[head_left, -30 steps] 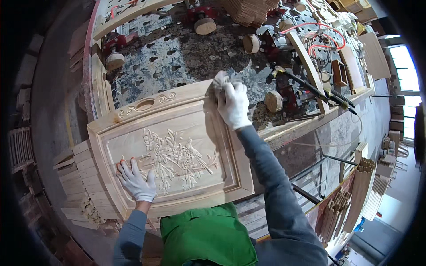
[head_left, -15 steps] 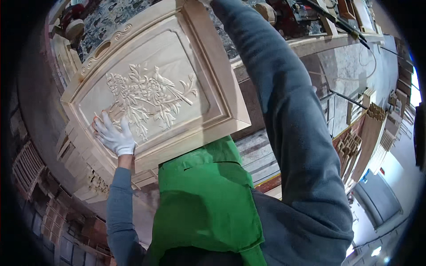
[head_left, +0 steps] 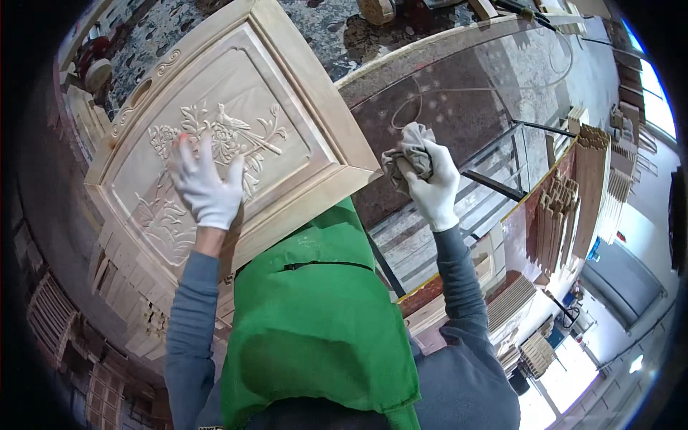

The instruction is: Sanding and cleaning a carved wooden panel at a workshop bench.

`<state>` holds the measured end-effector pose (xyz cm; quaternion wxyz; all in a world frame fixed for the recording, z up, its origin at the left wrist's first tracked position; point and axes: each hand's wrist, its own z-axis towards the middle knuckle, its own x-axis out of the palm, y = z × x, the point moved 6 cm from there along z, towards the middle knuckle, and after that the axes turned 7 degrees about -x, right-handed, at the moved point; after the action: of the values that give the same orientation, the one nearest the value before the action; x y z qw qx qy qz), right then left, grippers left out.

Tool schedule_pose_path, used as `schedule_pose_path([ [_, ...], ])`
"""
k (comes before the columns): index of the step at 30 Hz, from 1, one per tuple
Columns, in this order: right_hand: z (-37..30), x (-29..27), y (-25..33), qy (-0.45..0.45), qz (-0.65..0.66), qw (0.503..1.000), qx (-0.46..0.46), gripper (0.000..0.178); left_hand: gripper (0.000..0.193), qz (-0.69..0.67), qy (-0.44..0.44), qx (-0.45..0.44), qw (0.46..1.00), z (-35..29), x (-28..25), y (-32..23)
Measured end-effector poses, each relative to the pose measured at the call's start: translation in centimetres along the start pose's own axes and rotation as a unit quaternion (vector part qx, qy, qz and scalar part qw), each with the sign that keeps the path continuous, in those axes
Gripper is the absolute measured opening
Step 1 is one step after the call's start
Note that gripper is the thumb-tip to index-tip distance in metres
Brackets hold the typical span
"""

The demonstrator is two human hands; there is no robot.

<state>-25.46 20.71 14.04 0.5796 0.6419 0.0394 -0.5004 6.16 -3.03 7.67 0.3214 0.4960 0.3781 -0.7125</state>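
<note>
A pale carved wooden panel (head_left: 292,166), framed and showing raised flowers, leaves and a bird, lies before me on the left. Over its carving my left hand (head_left: 208,190), in a white glove with bare fingertips, rests with the fingers spread. The fingers cover part of the flowers. Past the panel's right corner, my right hand (head_left: 436,188), gloved in white, grips a crumpled grey cloth (head_left: 412,159). That cloth is held up in the air, apart from the panel.
A speckled work table (head_left: 301,43) lies beyond the panel, with a round wooden piece (head_left: 376,10) on it. Stacked wood pieces (head_left: 562,222) stand to the right, and more wood (head_left: 129,308) lies below the panel's left side. A thin hose (head_left: 494,89) loops at the upper right.
My right arm has drawn back from the far side, bringing the cloth into view beside the panel. My left hand now sits farther right on the carving. The view has shifted.
</note>
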Motion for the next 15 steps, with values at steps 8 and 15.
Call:
schedule_pose_path([
  [8, -3.2, 9.5, 3.9, 0.082, -0.119, 0.975, -0.169, 0.052, 0.078, 0.109, 0.077, 0.01, 0.991, 2.0, 3.1, -4.4],
  [15, -5.4, 2.4, -0.7, 0.051, -0.154, 0.984, -0.074, 0.035, 0.078, 0.122, 0.058, 0.019, 0.991, 1.9, 2.9, -4.8],
])
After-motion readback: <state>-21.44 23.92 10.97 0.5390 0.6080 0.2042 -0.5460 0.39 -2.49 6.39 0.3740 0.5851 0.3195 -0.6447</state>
